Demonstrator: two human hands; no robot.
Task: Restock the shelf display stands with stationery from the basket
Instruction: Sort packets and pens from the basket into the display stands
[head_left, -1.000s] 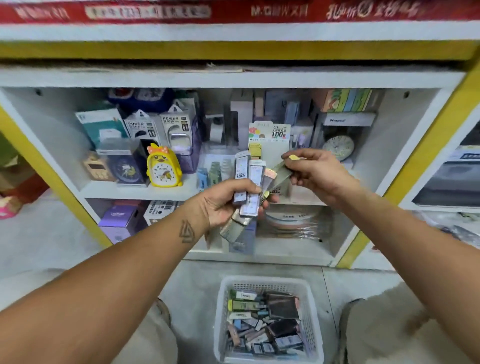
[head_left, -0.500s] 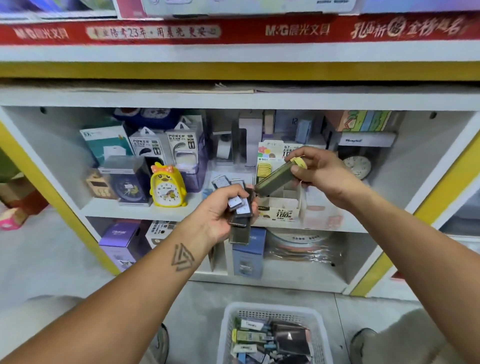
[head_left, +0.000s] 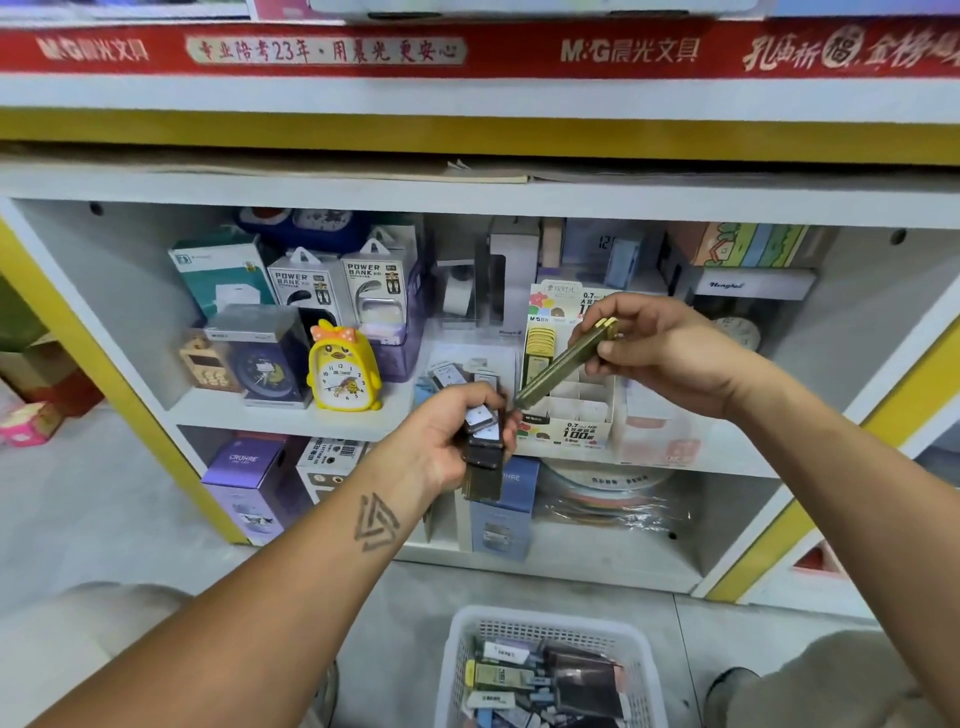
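Right hand (head_left: 670, 353) pinches a slim olive-green lead case (head_left: 563, 364) above the white cardboard display stand (head_left: 566, 415) on the middle shelf's front edge. Left hand (head_left: 447, 441) grips several dark cases (head_left: 483, 441). Stand apparently part-filled; the white plastic basket (head_left: 462, 654) is well stocked.

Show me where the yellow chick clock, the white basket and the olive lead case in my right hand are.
yellow chick clock (head_left: 340, 382): head view, on its dial.
white basket (head_left: 636, 644): head view, on its far right rim.
olive lead case (head_left: 558, 366): head view, mid-length on its body.

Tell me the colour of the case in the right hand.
Olive green case with a yellow cap, seen in the head view.
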